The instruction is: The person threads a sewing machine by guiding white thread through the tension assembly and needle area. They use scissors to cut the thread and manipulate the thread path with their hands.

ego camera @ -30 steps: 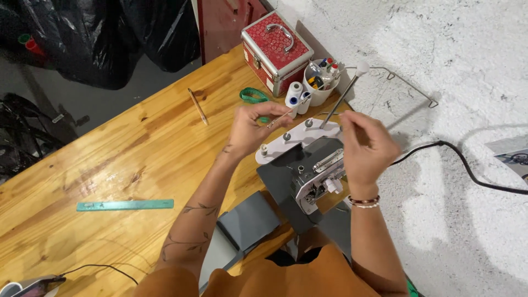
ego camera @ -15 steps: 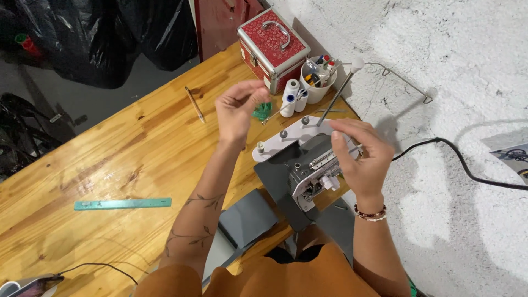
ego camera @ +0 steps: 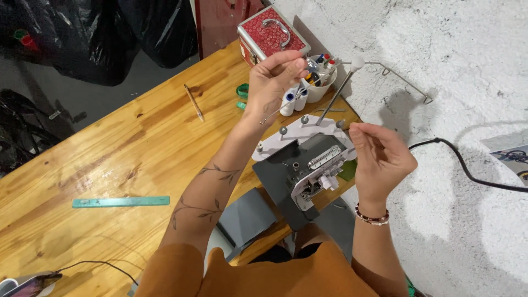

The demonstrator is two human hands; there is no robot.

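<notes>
Left hand point(ego camera: 272, 82): raised above the far end of the table, higher and farther out than half a second ago; thumb and fingers pinched shut on something too thin to make out, likely thread. A thin metal guide wire point(ego camera: 286, 104) slants just under the fingers.

Right hand point(ego camera: 379, 157): beside the right flank of the machine, fingers curled narrow with the tips pinched together; what they pinch cannot be told. It sits lower and more to the right than a second ago, when it was at the upright rod.

Grey and white overlock sewing machine point(ego camera: 308, 176): directly between and below both hands, its white spool plate with grey pins nearest the left wrist. Slim metal thread mast with a white knob point(ego camera: 338, 91) tilts up between the hands.

White round cup point(ego camera: 319, 88): just beyond the left hand, holding small spools and coloured-tipped items. White thread cones point(ego camera: 291, 102) stand touching it.

Red patterned box with metal handle point(ego camera: 272, 36): beyond the left hand, lid closed, contents hidden.

Brown pencil point(ego camera: 193, 102): left of the left hand. Teal plastic ruler point(ego camera: 121, 202): well left of the forearm. Pale wooden table point(ego camera: 99, 159): under all. Black power cable point(ego camera: 467, 168): right of the right hand.
</notes>
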